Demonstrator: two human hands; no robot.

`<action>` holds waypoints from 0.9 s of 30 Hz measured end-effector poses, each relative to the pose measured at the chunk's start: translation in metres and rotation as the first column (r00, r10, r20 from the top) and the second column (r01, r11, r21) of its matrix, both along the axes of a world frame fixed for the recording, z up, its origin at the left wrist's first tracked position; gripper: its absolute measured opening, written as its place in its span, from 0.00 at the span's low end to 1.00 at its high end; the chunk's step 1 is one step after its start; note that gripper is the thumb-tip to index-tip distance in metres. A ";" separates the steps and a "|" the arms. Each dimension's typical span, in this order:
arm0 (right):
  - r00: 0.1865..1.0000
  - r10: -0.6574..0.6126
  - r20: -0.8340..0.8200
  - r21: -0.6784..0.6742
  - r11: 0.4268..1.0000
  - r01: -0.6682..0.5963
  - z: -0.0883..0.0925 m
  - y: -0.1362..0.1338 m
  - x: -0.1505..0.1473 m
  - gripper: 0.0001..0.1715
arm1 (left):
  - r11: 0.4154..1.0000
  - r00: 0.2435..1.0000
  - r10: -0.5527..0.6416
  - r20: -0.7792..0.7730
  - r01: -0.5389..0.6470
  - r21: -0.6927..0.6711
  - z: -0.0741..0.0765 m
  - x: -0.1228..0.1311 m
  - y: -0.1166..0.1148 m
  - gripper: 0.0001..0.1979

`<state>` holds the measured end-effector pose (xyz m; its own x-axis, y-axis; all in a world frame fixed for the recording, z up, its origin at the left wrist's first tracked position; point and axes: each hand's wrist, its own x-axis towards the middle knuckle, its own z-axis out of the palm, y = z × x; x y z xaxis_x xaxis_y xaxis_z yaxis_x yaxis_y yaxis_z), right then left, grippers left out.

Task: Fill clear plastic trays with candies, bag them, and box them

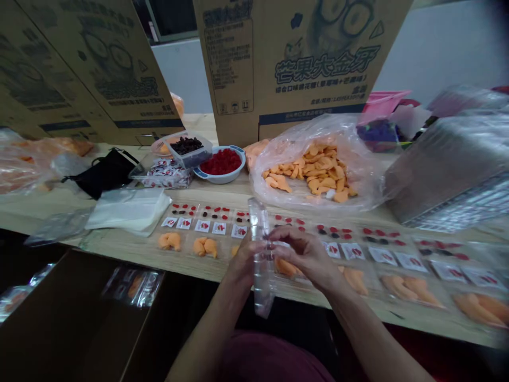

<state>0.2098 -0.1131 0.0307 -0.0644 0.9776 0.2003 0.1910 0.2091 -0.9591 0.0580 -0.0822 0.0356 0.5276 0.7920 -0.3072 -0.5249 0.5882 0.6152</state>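
Above the near edge of the table, a transparent plastic tray (262, 286) stands on edge between my hands, seen nearly side-on. My left hand (243, 261) grips its left side. Thumb and fingers of my right hand (308, 255) pinch its right side near the middle. Whether anything lies inside the tray cannot be made out. Behind and beside my hands runs a row of filled transparent trays (186, 223), each with red and dark candies, small white printed sachets (202, 226) and orange candy pieces (205, 246).
At the back stand an open bag of orange pieces (324, 170), a bowl of red candies (220, 162) and a tub of dark candies (186, 146). Cartons (302, 63) rise behind. Stacked plastic trays (453, 164) sit right, plastic bags (127, 209) left. An open box (79, 318) is below left.
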 end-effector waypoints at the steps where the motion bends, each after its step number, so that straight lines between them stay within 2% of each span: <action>1: 0.994 0.075 -0.085 -0.016 0.997 -0.077 0.009 0.000 -0.005 0.15 | 1.000 1.000 -0.004 0.014 0.003 0.018 0.000 0.001 -0.001 0.19; 4: 0.971 0.142 -0.190 -0.047 0.987 -0.153 0.021 0.000 -0.019 0.15 | 0.999 0.998 0.006 0.058 -0.008 0.043 -0.003 0.003 -0.002 0.17; 9: 0.961 0.117 -0.249 -0.113 0.982 -0.149 0.016 -0.003 -0.027 0.13 | 0.997 0.992 -0.055 0.116 0.048 0.059 -0.007 -0.001 -0.003 0.17; 22: 0.966 0.079 -0.247 -0.170 0.978 -0.124 0.024 -0.004 -0.035 0.16 | 0.997 0.993 -0.062 0.102 0.057 0.050 -0.011 -0.005 -0.004 0.19; 27: 0.971 0.086 -0.225 -0.166 0.978 -0.125 0.025 -0.005 -0.038 0.17 | 0.998 0.989 -0.041 0.145 0.036 0.042 -0.010 -0.006 -0.004 0.18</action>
